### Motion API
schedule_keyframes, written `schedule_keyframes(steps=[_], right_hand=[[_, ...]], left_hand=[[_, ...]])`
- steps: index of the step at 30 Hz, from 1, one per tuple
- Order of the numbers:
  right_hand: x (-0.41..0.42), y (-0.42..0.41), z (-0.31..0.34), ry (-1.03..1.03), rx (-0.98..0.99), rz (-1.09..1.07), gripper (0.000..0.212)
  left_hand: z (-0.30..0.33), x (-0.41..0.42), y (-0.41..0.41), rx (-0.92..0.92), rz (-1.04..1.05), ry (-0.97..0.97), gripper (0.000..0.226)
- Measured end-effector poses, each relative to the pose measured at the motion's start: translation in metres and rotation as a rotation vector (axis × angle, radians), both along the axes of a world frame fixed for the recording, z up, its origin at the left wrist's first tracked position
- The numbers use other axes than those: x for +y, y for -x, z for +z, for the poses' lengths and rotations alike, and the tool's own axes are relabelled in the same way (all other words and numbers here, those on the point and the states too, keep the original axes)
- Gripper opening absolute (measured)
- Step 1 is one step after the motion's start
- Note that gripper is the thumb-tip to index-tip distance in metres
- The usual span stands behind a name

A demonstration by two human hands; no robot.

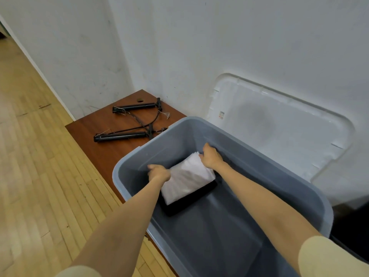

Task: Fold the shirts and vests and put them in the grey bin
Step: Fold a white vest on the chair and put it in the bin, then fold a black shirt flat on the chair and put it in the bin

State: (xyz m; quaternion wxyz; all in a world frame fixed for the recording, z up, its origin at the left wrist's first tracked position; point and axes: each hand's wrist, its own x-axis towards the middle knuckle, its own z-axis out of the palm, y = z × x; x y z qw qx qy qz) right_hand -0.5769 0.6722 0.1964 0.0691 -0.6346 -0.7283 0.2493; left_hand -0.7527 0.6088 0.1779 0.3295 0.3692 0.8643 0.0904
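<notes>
Two hands: my left hand (159,172) and right hand (211,156) each grip an end of the folded white garment (187,176).
Garment: centre frame, inside grey bin (299,182), atop a folded black item (189,202).
Surroundings: white lid (279,124) against wall, right; black folding legs (129,122) on brown board (95,136), upper left.
Hidden: fingertips; bin's near end cut off.

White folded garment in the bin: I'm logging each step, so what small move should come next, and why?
Probably let go: both hands, left and right, grip the white folded garment, which already lies on a black folded piece inside the grey bin.

text: none legible | sticker (221,115) on white lid (279,124): too small
</notes>
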Motion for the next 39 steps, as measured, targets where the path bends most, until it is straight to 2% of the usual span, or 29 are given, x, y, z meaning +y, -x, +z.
schedule_keyframes(steps=[2, 4, 8, 10, 13, 17, 25, 27, 29, 35, 39], right_hand=[[-0.002, -0.004, 0.006, -0.001, -0.002, 0.027, 0.034], [-0.009, -0.013, 0.015, -0.013, 0.016, 0.059, 0.027], [-0.042, -0.048, 0.042, -0.071, 0.111, 0.093, 0.024], [-0.067, -0.075, 0.057, -0.136, 0.172, 0.079, 0.027], [-0.117, -0.126, 0.078, -0.279, 0.271, 0.023, 0.035], [-0.197, -0.206, 0.093, -0.442, 0.226, -0.052, 0.052], [-0.378, -0.349, 0.072, -0.278, 0.076, -0.199, 0.063], [-0.423, -0.375, 0.061, -0.216, 0.043, -0.236, 0.064], [-0.464, -0.395, 0.049, -0.16, -0.008, -0.282, 0.066], [-0.569, -0.427, 0.006, 0.022, -0.185, -0.424, 0.07], [-0.617, -0.42, -0.02, 0.065, -0.175, -0.556, 0.071]], left_hand=[[0.004, -0.002, 0.0, 0.036, -0.02, 0.057, 0.063], [0.015, -0.004, -0.006, 0.081, -0.075, 0.034, 0.059], [0.058, -0.018, -0.039, -0.041, -0.246, -0.054, 0.047], [0.079, -0.038, -0.065, -0.118, -0.357, -0.143, 0.042], [0.106, -0.084, -0.107, -0.097, -0.552, -0.333, 0.047], [0.123, -0.156, -0.165, -0.07, -0.688, -0.548, 0.054], [0.11, -0.292, -0.291, -0.142, -0.864, -0.842, 0.054], [0.098, -0.323, -0.319, -0.163, -0.926, -0.823, 0.057], [0.083, -0.352, -0.341, -0.173, -0.983, -0.716, 0.063], [0.034, -0.408, -0.377, 0.018, -1.238, -0.397, 0.071], [0.003, -0.429, -0.386, 0.043, -1.317, -0.316, 0.071]])
